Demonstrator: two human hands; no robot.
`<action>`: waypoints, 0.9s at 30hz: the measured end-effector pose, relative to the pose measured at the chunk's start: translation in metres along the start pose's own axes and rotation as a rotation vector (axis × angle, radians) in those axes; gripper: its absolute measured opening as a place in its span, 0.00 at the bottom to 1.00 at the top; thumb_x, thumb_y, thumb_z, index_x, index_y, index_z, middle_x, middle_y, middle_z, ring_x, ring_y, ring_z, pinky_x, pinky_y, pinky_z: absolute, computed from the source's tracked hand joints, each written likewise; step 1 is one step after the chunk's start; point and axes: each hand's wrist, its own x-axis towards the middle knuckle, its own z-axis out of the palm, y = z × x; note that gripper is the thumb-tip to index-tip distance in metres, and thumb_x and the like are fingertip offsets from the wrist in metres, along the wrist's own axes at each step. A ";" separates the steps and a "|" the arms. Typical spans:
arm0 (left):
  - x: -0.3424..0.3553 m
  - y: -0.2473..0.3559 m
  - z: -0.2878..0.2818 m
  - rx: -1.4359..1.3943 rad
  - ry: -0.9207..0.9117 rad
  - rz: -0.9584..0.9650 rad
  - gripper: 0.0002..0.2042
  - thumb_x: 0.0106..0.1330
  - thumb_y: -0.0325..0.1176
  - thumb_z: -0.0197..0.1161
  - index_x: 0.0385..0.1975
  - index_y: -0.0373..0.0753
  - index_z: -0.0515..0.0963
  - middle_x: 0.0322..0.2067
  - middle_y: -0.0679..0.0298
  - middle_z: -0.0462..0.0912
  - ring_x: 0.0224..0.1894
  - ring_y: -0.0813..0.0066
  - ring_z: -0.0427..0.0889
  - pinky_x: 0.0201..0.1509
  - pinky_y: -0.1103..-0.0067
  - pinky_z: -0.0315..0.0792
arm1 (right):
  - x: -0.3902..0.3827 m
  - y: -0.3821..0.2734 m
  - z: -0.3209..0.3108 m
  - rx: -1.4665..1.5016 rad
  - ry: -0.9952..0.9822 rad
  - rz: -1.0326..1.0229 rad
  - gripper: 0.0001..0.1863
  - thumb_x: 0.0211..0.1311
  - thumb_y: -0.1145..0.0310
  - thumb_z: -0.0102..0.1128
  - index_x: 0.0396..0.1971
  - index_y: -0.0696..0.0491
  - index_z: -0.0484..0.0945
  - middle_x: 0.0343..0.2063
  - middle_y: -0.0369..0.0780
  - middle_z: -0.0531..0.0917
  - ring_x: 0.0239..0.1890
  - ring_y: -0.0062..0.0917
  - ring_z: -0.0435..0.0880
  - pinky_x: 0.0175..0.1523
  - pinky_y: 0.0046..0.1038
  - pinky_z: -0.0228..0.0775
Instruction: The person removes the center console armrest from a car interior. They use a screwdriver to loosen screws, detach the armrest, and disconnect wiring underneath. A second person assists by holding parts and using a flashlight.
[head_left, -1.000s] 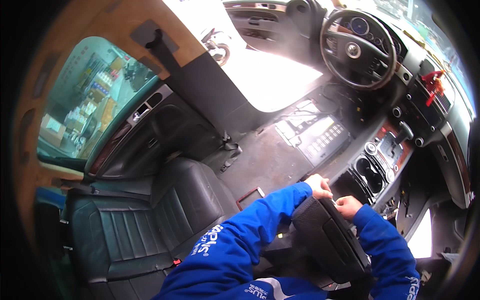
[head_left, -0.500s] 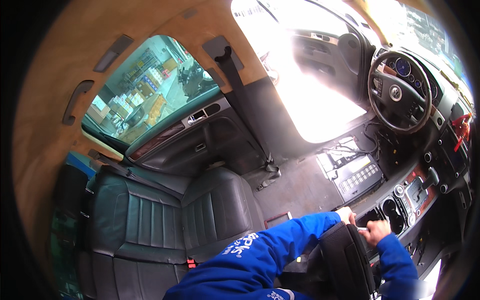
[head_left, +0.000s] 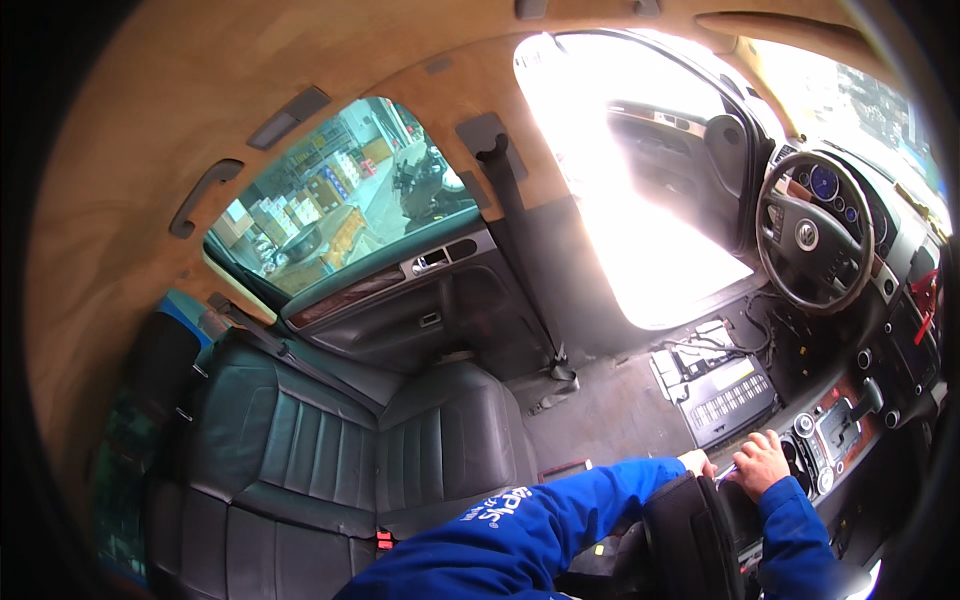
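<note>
My right hand [head_left: 760,464] is closed over the centre console [head_left: 715,438], beside the cup holders. From its fingers a slim, shiny metal tool [head_left: 726,473] sticks out toward my left hand; its exact kind is too small to make out. My left hand [head_left: 697,463] lies at the console's edge with its fingers curled, close to the tool's end. Whatever those fingers grip is hidden. Just below both hands stands the raised black armrest lid [head_left: 682,535], which blocks part of the console opening.
Ahead are the gear lever [head_left: 868,398] and steering wheel [head_left: 815,235]. A black module with cables [head_left: 732,398] sits on the bare floor, where a front seat is absent. The black rear seat [head_left: 325,430] is at left, the open front door [head_left: 670,150] beyond.
My view has tilted, so the cabin appears lower in the picture. My right hand has shifted forward along the console and turned, knuckles up. My left hand stays beside the armrest lid.
</note>
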 end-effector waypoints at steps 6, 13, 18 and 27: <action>0.005 -0.008 0.000 0.114 -0.036 0.105 0.11 0.48 0.35 0.70 0.22 0.32 0.83 0.22 0.57 0.84 0.43 0.72 0.79 0.69 0.73 0.54 | -0.022 -0.014 0.005 0.290 -0.468 0.214 0.24 0.56 0.44 0.55 0.19 0.52 0.78 0.23 0.44 0.82 0.29 0.38 0.83 0.35 0.38 0.72; -0.001 0.011 -0.005 0.194 -0.126 0.140 0.14 0.43 0.36 0.74 0.28 0.37 0.85 0.34 0.53 0.85 0.59 0.57 0.71 0.64 0.66 0.63 | -0.049 -0.098 0.019 0.479 -0.489 0.831 0.25 0.57 0.42 0.50 0.25 0.50 0.83 0.25 0.46 0.83 0.33 0.44 0.83 0.39 0.43 0.74; -0.021 0.030 -0.013 0.317 -0.105 0.133 0.17 0.48 0.44 0.69 0.34 0.41 0.85 0.46 0.46 0.80 0.61 0.55 0.70 0.61 0.70 0.66 | -0.043 -0.089 0.011 0.786 -0.342 0.738 0.22 0.58 0.48 0.54 0.22 0.54 0.81 0.26 0.50 0.81 0.31 0.47 0.79 0.39 0.45 0.71; -0.024 0.027 -0.006 -0.135 -0.049 -0.116 0.13 0.54 0.25 0.69 0.38 0.27 0.81 0.49 0.52 0.78 0.42 0.77 0.78 0.45 0.79 0.73 | 0.015 0.009 0.015 0.215 -0.205 0.000 0.22 0.48 0.47 0.63 0.29 0.52 0.79 0.34 0.39 0.79 0.45 0.31 0.77 0.54 0.37 0.66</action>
